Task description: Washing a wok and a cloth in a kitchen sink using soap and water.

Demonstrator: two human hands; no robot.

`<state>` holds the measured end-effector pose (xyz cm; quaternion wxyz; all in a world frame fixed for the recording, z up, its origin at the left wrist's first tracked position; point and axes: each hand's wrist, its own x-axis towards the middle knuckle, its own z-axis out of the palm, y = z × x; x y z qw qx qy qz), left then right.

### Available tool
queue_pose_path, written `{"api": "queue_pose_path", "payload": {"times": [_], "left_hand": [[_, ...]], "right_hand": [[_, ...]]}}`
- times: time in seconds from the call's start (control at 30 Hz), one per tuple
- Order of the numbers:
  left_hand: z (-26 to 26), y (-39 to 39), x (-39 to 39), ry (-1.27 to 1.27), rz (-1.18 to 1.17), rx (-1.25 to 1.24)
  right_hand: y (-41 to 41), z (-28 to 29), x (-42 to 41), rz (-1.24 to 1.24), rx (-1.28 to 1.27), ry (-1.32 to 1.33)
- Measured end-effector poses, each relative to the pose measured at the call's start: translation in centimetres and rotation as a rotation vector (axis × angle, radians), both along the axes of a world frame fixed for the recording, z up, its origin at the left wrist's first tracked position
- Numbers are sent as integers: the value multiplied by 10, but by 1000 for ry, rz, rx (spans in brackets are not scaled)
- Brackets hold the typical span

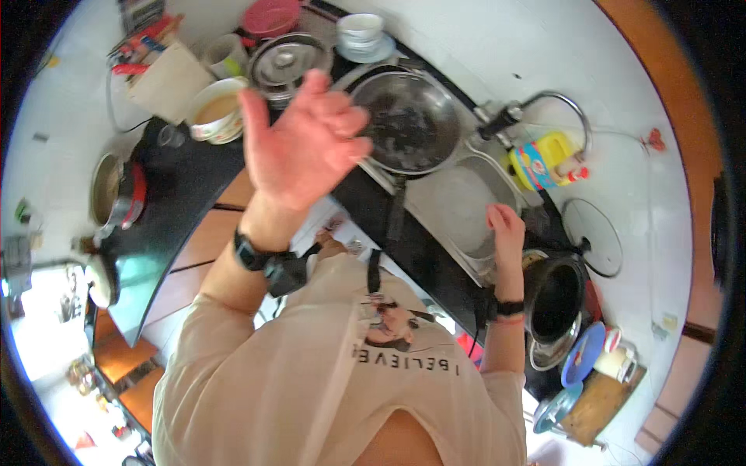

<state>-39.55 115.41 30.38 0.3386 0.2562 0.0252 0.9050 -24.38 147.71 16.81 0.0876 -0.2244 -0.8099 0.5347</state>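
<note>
My left hand [309, 145], blurred, is raised palm up over the counter corner. Its thumb is spread, its fingers are half curled, and it holds nothing. Just beyond it a wok [408, 125] with a wet, dark inside rests over one side of the steel sink [495, 180], its black handle [397, 212] pointing towards me. Above the sink's right side hangs my right hand [506, 227], fingers curled together, with nothing visible in them. A curved tap [559, 99] rises at the back of the sink. Beside it leans a yellow detergent bottle [539, 160].
Left of the wok are a lidded steel pot [288, 58], stacked white bowls [360, 29] and a bowl of brownish liquid [217, 108]. At the right stand a dark pot [556, 297], a glass lid [594, 239], a blue basin [583, 355] and a wooden board [603, 408].
</note>
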Motion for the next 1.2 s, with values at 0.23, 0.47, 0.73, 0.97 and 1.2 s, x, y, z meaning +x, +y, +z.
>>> {"api": "queue_pose_path", "payload": {"times": [0.23,0.47,0.73,0.97,1.2], "left_hand": [[-63,-19,-1,-559,226,-98],[-107,-22,15,-818,411,-375],[-130,-34,29,-832,376,-627],[-148,-21,32,-766,155,-1123],[-224,14,13,-767,-137,-1212]], "right_hand": [[109,-119,-20,-740,-448,-54],[175,-164,-17,-781,487,-286],[218,-149,-21,-531,535,-805],[188,-135,-26,-489,789,-788],[146,-120,-50,-157,252,-60]]}}
